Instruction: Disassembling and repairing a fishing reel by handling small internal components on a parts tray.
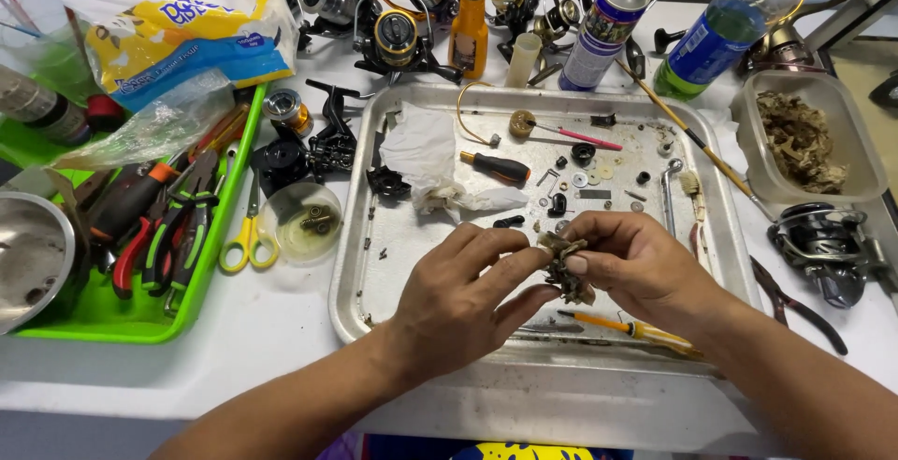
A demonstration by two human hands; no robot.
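Note:
Both hands meet over the front of a shallow metal tray (360,273). My left hand (463,296) and my right hand (631,264) together pinch a small dirty metal part wrapped in a stained rag (564,268). Fingers of both hands close around it, hiding most of the part. Under my right wrist lies a yellow-handled screwdriver (622,327). Farther back in the tray are a crumpled white tissue (430,161), a short black-and-orange screwdriver (496,167), a pink-handled brush (561,131) and several small washers and screws (599,179).
A green tray (122,324) at left holds pliers and cutters; yellow scissors (245,236) and a small clear dish (304,223) lie beside it. Fishing reels (398,35), a spray can (603,25), an oil bottle (468,21) and a green bottle (725,25) line the back. A plastic tub (809,137), another reel (828,245) and pliers (795,306) sit right.

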